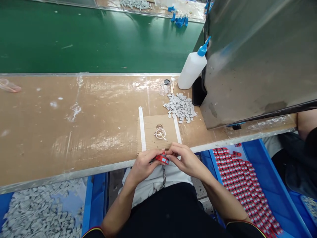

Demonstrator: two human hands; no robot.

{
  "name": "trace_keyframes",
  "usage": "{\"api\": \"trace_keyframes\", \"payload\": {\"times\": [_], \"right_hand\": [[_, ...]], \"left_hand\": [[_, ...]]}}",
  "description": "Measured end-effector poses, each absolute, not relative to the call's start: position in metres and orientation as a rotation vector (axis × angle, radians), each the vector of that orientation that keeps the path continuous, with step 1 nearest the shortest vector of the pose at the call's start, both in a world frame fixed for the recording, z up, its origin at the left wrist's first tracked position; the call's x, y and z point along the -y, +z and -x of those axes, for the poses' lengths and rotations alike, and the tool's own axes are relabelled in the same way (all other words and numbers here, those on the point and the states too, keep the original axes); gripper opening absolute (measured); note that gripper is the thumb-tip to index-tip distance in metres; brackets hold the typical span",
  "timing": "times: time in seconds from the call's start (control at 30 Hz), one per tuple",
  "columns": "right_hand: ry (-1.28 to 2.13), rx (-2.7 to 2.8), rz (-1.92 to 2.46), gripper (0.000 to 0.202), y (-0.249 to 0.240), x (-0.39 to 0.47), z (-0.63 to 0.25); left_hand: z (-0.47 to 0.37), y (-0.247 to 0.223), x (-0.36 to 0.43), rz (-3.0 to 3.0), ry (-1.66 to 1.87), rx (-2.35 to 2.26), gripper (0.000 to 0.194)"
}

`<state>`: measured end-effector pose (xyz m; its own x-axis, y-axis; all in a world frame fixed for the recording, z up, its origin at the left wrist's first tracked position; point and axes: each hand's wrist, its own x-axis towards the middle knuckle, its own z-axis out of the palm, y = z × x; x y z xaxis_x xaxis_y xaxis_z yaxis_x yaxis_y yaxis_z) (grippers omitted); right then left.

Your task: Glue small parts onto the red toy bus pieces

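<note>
Just over the table's front edge, my left hand (pixel 146 164) is closed around a small red toy car (pixel 162 158) with pale windows. My right hand (pixel 182 157) meets the car from the other side, thumb and forefinger pinched at its end; whether a small part sits between those fingertips is hidden. Beyond my hands, a small clear cup (pixel 160 134) with a thin stick in it stands on a taped cardboard sheet (pixel 151 124). A pile of small grey plastic pieces (pixel 182 107) lies behind and to the right of the cup.
A white squeeze bottle (pixel 192 69) with a blue nozzle stands by a large metal panel (pixel 252 62). Below right, a blue bin (pixel 277 185) holds rows of red cars; below left, another holds grey pieces (pixel 39 211). A green conveyor belt (pixel 99 43) runs behind the table. Someone's arm (pixel 307 124) shows at right.
</note>
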<state>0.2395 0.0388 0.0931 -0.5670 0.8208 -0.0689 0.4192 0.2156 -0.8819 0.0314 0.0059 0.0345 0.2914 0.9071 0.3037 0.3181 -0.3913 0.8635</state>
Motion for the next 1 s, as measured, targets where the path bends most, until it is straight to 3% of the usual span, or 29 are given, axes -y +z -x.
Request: {"api": "trace_keyframes", "payload": {"times": [0.27,0.57,0.8,0.93,1.0], "right_hand": [[1.572,1.912,1.220,0.007,0.090,-0.042,-0.243],[1.729,1.707,1.190,0.018,0.080,-0.036,-0.240],[1.654,1.780,1.219,0.016,0.077,-0.035,-0.241],[1.712,1.652,1.106,0.014,0.079,-0.028,-0.245],[1.762,1.485,1.051,0.026,0.077,-0.018,-0.242]], "left_hand": [[-0.032,0.033,-0.008,-1.992,1.114,-1.022,0.018],[-0.029,0.032,-0.007,-1.992,1.058,-0.987,0.017],[-0.025,0.024,-0.008,-2.101,1.112,-0.876,0.029],[-0.030,0.025,-0.005,-2.037,1.279,-0.859,0.033],[-0.035,0.027,0.000,-1.933,1.401,-0.895,0.033]]}}
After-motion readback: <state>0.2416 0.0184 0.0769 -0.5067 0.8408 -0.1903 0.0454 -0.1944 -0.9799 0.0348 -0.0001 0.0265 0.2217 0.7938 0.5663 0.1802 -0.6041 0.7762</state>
